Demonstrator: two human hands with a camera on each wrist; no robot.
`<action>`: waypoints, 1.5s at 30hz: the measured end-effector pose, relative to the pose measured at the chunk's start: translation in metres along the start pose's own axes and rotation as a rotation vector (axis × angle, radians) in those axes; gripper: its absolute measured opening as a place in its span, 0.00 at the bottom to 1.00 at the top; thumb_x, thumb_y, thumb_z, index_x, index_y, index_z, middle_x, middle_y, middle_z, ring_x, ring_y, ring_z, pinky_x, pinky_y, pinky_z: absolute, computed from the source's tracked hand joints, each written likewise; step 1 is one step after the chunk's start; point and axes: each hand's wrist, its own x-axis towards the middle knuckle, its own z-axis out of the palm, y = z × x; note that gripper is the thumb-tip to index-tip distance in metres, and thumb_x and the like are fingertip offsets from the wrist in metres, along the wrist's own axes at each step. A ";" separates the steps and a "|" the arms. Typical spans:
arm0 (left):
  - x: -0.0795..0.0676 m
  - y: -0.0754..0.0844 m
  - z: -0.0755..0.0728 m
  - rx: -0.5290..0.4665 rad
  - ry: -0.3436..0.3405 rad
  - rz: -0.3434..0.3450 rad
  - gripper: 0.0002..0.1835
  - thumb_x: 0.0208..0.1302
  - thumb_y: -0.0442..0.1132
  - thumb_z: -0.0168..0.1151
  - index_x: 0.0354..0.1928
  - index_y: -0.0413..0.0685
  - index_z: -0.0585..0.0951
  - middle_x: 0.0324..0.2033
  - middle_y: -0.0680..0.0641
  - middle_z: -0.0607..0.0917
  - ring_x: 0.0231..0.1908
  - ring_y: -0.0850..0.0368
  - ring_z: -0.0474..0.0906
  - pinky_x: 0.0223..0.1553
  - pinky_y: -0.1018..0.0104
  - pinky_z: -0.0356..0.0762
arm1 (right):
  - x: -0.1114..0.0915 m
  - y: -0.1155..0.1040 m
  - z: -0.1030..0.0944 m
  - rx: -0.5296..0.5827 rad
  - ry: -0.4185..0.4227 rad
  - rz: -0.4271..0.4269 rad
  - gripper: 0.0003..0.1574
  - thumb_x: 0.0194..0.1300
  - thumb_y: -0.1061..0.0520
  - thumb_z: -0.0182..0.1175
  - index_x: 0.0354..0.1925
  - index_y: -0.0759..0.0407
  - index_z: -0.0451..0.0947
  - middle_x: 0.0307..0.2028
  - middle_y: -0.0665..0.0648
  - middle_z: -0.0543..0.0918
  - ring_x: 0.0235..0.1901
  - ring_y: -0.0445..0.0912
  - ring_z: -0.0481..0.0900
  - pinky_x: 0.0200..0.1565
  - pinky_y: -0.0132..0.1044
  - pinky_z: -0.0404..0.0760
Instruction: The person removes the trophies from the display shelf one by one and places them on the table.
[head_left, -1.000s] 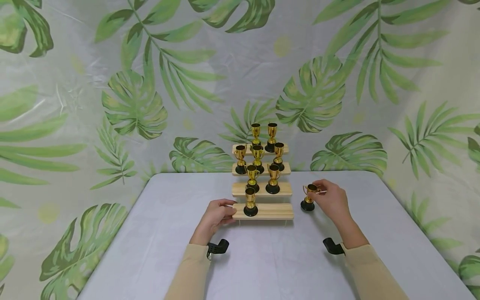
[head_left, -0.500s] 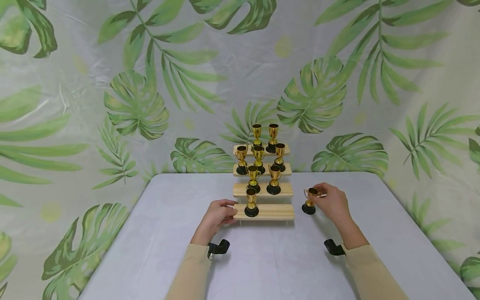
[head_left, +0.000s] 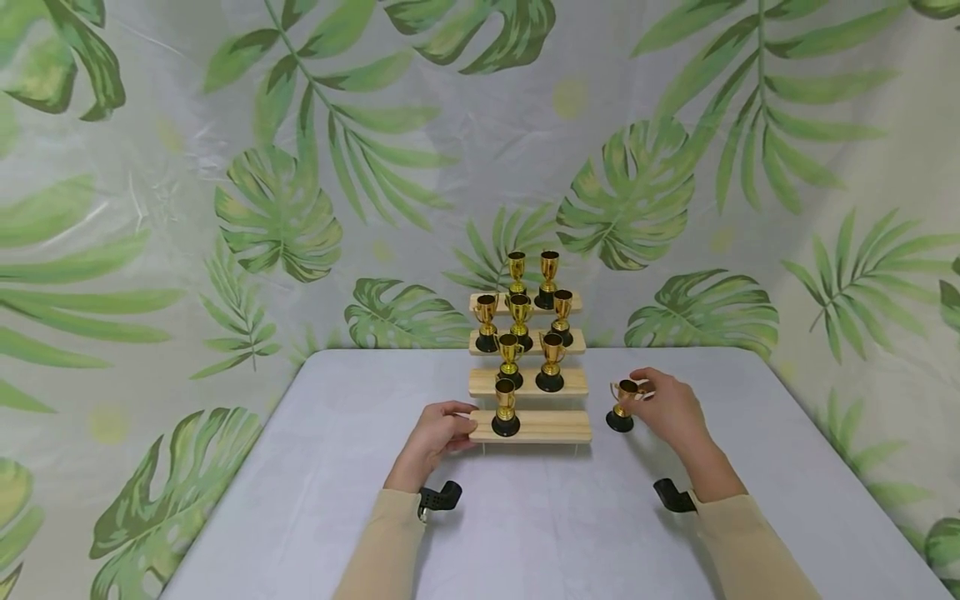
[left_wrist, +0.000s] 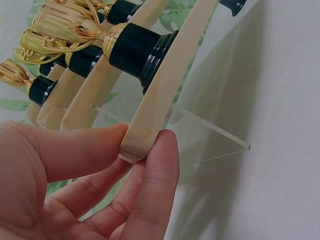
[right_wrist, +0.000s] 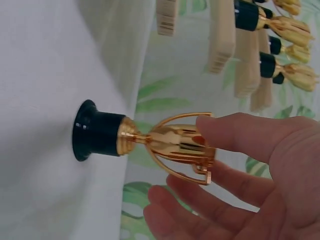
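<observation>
My left hand pinches the left end of the lowest wooden shelf between thumb and fingers, as the left wrist view shows close up. One gold trophy cup with a black base stands upright toward that shelf's left side. To the right of the shelves, my right hand holds another gold trophy cup by its bowl. Its thumb lies on one side of the bowl and fingers lie behind. The held cup is upright, its black base close over the white tabletop.
Above the lowest shelf rise three more wooden tiers, with two trophies on the second, three on the third and two on top. Clear supports carry the shelves. A leaf-patterned curtain hangs behind the white table.
Both hands keep their holds on the shelf and the trophy. The whole head view has shifted slightly down and right; the trophies on the tiers stand as before.
</observation>
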 end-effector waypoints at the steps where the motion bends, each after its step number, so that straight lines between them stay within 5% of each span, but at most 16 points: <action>1: 0.000 0.000 0.000 -0.002 0.000 -0.001 0.19 0.60 0.28 0.67 0.55 0.34 0.81 0.42 0.38 0.83 0.32 0.53 0.84 0.37 0.59 0.87 | -0.001 -0.001 -0.002 -0.005 -0.001 0.000 0.34 0.63 0.50 0.69 0.63 0.62 0.74 0.50 0.68 0.83 0.47 0.62 0.81 0.39 0.54 0.81; 18: 0.000 -0.003 0.000 -0.023 0.000 0.017 0.20 0.58 0.26 0.66 0.54 0.33 0.81 0.40 0.38 0.83 0.31 0.53 0.84 0.34 0.60 0.87 | -0.014 -0.027 -0.026 -0.011 0.040 -0.022 0.36 0.63 0.49 0.69 0.65 0.59 0.73 0.56 0.68 0.80 0.54 0.64 0.77 0.44 0.59 0.80; 45: -0.004 0.000 -0.003 -0.025 -0.043 0.034 0.22 0.61 0.26 0.64 0.59 0.30 0.78 0.38 0.39 0.84 0.32 0.52 0.84 0.37 0.58 0.87 | -0.032 -0.070 -0.032 0.025 0.073 -0.048 0.36 0.64 0.47 0.69 0.66 0.55 0.73 0.57 0.64 0.79 0.55 0.62 0.78 0.45 0.59 0.81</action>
